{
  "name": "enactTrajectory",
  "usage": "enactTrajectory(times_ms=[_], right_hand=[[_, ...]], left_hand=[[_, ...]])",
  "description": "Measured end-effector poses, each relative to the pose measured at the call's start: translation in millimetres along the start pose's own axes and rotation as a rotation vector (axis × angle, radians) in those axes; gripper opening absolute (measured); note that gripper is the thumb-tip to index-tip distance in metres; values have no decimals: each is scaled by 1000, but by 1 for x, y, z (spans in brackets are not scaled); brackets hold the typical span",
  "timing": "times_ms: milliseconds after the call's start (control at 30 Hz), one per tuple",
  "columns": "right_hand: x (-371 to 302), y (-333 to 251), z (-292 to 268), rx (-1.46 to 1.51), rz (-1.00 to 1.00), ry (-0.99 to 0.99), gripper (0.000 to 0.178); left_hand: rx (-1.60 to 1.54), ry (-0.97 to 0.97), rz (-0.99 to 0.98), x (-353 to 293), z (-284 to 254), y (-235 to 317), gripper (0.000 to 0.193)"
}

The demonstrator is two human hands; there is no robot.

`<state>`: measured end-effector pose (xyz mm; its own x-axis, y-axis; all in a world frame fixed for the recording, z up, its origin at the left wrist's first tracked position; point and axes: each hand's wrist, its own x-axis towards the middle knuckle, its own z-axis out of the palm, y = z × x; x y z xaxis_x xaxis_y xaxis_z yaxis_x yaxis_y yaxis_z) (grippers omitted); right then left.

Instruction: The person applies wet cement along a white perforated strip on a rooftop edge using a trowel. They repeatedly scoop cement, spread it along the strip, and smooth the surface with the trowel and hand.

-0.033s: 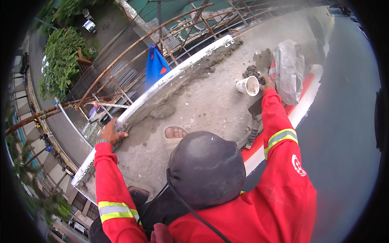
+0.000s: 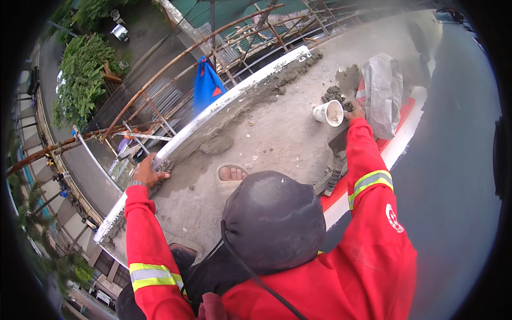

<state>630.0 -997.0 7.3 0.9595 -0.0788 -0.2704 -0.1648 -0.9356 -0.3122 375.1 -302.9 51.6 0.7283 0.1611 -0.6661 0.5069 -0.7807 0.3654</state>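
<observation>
My left hand grips the white edge strip of a concrete ledge. Its fingers reach over the outer side, and the thumb rests inward beside wet mortar. On the right, my right hand is closed at a dark lump of mortar, its fingers partly hidden. Right beside those fingers a white cup with grey smears inside lies tilted on the ledge. More mortar is heaped just beyond the cup. A rough band of mortar runs along the inside of the white strip.
A grey-white sack lies beyond my right hand. Near my right forearm is a flat-bladed tool with a wrapped handle. My sandalled foot stands on the ledge. Outside the strip are rusty scaffold poles, a blue cloth and a drop to the street.
</observation>
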Motion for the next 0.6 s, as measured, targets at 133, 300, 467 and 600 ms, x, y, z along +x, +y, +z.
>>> enactTrajectory(times_ms=[133, 300, 467, 600], right_hand=[[9, -14, -41, 448, 179, 56, 43], [-35, -106, -72, 853, -88, -156, 38], [-110, -250, 23, 677, -260, -614, 39], [-156, -326, 96, 527, -440, -529, 32]], left_hand=[[61, -3, -42, 5, -1, -3, 81], [32, -18, -27, 7, -2, -7, 80], [24, -31, -42, 5, -4, -4, 82], [33, -18, -44, 4, -4, -2, 82]])
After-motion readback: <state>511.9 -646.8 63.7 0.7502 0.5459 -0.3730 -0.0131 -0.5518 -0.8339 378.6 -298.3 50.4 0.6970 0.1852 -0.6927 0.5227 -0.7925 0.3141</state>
